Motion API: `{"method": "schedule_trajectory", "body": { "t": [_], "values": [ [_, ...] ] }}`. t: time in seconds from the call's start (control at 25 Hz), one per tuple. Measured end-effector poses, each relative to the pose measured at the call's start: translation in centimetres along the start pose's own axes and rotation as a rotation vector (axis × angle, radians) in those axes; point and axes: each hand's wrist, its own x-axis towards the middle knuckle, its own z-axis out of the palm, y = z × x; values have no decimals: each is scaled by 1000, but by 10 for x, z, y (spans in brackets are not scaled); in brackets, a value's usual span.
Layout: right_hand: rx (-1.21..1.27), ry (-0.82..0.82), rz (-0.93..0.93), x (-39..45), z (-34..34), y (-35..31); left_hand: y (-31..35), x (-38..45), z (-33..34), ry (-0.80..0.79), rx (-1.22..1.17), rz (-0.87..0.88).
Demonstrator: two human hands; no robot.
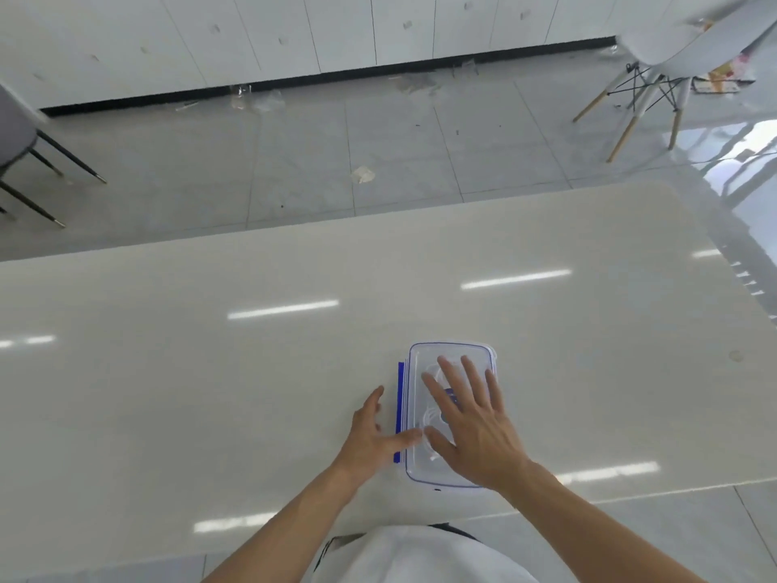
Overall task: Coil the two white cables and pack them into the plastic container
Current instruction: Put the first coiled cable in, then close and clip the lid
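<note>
A clear plastic container (450, 355) with a blue-edged lid on it sits on the white table (210, 372) near the front edge. Faint white cable coils (433, 418) show through the lid, partly hidden by my hand. My right hand (471, 418) lies flat on top of the lid with its fingers spread. My left hand (374, 435) rests on the table against the container's left side, thumb touching the lid's edge by the blue side clip (400, 397). Neither hand grips anything.
The table's front edge runs just below the container. Beyond the far edge is a tiled floor with scraps of litter (362, 174). A white chair (664, 73) stands at the back right and a dark chair (17, 140) at the left.
</note>
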Motion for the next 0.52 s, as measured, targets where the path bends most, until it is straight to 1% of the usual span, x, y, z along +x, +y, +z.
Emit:
{"method": "schedule_trajectory", "body": {
  "t": [0.2, 0.36, 0.52],
  "values": [
    [-67, -31, 14, 9, 20, -7, 7, -3, -3, -40, -219, -91],
    [-74, -46, 29, 9, 23, -6, 6, -3, 0, -64, -243, -149],
    [-76, -55, 37, 10, 23, -5, 6, -8, -6, -23, -266, -107]
  ]
}}
